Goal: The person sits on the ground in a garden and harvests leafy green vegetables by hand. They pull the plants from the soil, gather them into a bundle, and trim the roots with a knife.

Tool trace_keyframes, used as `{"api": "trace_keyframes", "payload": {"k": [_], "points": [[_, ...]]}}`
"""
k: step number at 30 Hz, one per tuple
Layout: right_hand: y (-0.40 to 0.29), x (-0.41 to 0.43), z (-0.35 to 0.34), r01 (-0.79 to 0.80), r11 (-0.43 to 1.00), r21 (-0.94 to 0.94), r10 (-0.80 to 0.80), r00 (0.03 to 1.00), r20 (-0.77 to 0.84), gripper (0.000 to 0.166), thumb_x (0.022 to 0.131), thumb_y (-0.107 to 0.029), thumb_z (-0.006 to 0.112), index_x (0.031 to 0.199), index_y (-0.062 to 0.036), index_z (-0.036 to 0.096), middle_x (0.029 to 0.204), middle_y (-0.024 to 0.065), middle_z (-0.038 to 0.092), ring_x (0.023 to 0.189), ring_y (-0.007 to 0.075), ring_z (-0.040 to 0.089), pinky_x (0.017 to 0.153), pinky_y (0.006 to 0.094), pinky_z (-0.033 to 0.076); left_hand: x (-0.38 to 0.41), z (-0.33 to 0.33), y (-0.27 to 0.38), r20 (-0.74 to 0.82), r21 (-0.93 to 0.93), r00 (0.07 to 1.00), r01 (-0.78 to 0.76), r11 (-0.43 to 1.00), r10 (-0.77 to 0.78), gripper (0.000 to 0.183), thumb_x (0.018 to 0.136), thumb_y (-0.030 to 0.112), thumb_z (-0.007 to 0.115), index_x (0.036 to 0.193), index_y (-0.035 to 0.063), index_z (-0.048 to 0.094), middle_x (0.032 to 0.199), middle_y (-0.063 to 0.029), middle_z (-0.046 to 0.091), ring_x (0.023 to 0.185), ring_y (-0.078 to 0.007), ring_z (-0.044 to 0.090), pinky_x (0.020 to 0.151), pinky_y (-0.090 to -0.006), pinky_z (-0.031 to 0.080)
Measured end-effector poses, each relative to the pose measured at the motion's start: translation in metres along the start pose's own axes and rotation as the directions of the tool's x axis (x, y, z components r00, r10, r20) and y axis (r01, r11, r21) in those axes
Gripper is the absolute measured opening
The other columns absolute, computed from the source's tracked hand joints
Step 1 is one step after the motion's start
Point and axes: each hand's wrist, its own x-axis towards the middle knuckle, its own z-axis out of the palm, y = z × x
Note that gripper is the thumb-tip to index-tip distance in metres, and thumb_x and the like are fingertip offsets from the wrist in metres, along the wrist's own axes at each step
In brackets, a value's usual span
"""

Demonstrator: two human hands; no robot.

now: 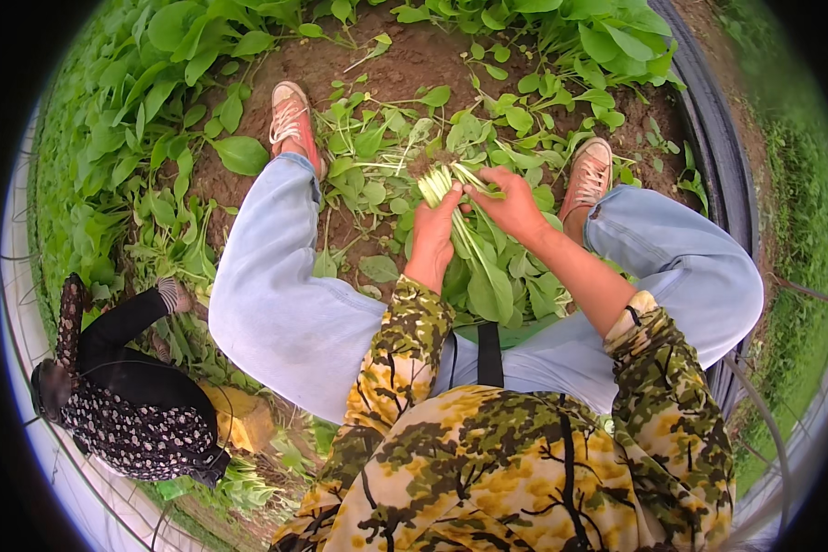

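My left hand (pixel 433 231) is closed around a bunch of leafy green plants, whose pale stems (pixel 436 185) point away from me and whose broad leaves (pixel 490 286) hang down towards my lap. Just right of the bunch, my right hand (pixel 507 205) pinches a thin pale stem between thumb and forefinger, its fingertips close to my left thumb. Brown roots (pixel 433 164) show at the far end of the stems. Loose leaves and pulled plants (pixel 372 141) lie on the soil beyond and around both hands.
Dense leafy plants (pixel 179 41) grow ahead and to the left. My red canvas shoes (pixel 295 124) stand on brown soil (pixel 393 62). Dark plastic edging (pixel 721 138) runs along the right. At lower left, another person (pixel 134 414) in dark clothes is beside a yellow object (pixel 245 417).
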Motion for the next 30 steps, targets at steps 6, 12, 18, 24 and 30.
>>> {"api": "trace_keyframes", "payload": {"k": [6, 12, 18, 24, 30], "points": [[-0.010, -0.005, 0.001, -0.085, 0.973, 0.213, 0.076, 0.996, 0.048, 0.024, 0.076, -0.017, 0.064, 0.092, 0.0005, 0.061, 0.077, 0.0126, 0.060, 0.072, 0.0212, 0.058, 0.065, 0.0308, 0.044, 0.001, 0.002, 0.001, -0.042, -0.056, 0.999, 0.009, 0.998, -0.012, 0.017, 0.081, 0.016, 0.061, 0.093, 0.0036, 0.057, 0.078, -0.0014, 0.059, 0.063, -0.0100, 0.052, 0.055, -0.0231, 0.042], [-0.004, 0.005, -0.003, -0.172, 0.958, 0.228, 0.178, 0.984, -0.005, 0.026, 0.077, -0.018, 0.063, 0.091, 0.0032, 0.060, 0.074, 0.0110, 0.063, 0.060, 0.0170, 0.057, 0.064, 0.0298, 0.045, -0.003, 0.007, 0.007, 0.017, 0.168, 1.000, -0.026, 0.985, 0.024, 0.015, 0.081, 0.011, 0.059, 0.092, 0.0026, 0.058, 0.075, -0.0031, 0.060, 0.060, -0.0091, 0.052, 0.052, -0.0231, 0.041], [0.029, 0.026, -0.027, -0.234, 0.963, 0.135, 0.257, 0.949, -0.184, 0.029, 0.078, -0.024, 0.063, 0.081, 0.0047, 0.058, 0.058, 0.0081, 0.056, 0.050, 0.0149, 0.051, 0.047, 0.0310, 0.040, -0.002, 0.007, 0.002, 0.173, 0.170, 0.979, 0.077, 0.982, -0.107, 0.021, 0.081, 0.016, 0.059, 0.098, 0.0037, 0.056, 0.074, -0.0049, 0.061, 0.060, -0.0102, 0.051, 0.052, -0.0241, 0.041], [0.022, 0.023, -0.042, -0.705, 0.602, 0.375, 0.635, 0.707, 0.311, 0.033, 0.080, -0.032, 0.063, 0.088, -0.0003, 0.055, 0.061, 0.0012, 0.049, 0.037, 0.0043, 0.031, 0.033, 0.0212, 0.022, -0.002, 0.002, 0.001, 0.158, 0.047, 0.979, 0.122, 0.991, -0.128, 0.023, 0.082, 0.019, 0.060, 0.099, 0.0043, 0.055, 0.078, -0.0059, 0.062, 0.062, -0.0109, 0.053, 0.054, -0.0253, 0.043], [0.009, 0.024, -0.037, -0.743, 0.479, 0.467, 0.525, 0.669, 0.526, 0.025, 0.078, -0.023, 0.066, 0.085, -0.0039, 0.052, 0.064, 0.0006, 0.047, 0.038, 0.0029, 0.028, 0.034, 0.0202, 0.019, -0.006, 0.009, 0.002, 0.211, 0.038, 0.964, 0.158, 0.987, -0.162, 0.024, 0.083, 0.021, 0.059, 0.100, 0.0036, 0.054, 0.075, -0.0046, 0.057, 0.063, -0.0149, 0.057, 0.055, -0.0267, 0.047]]}}
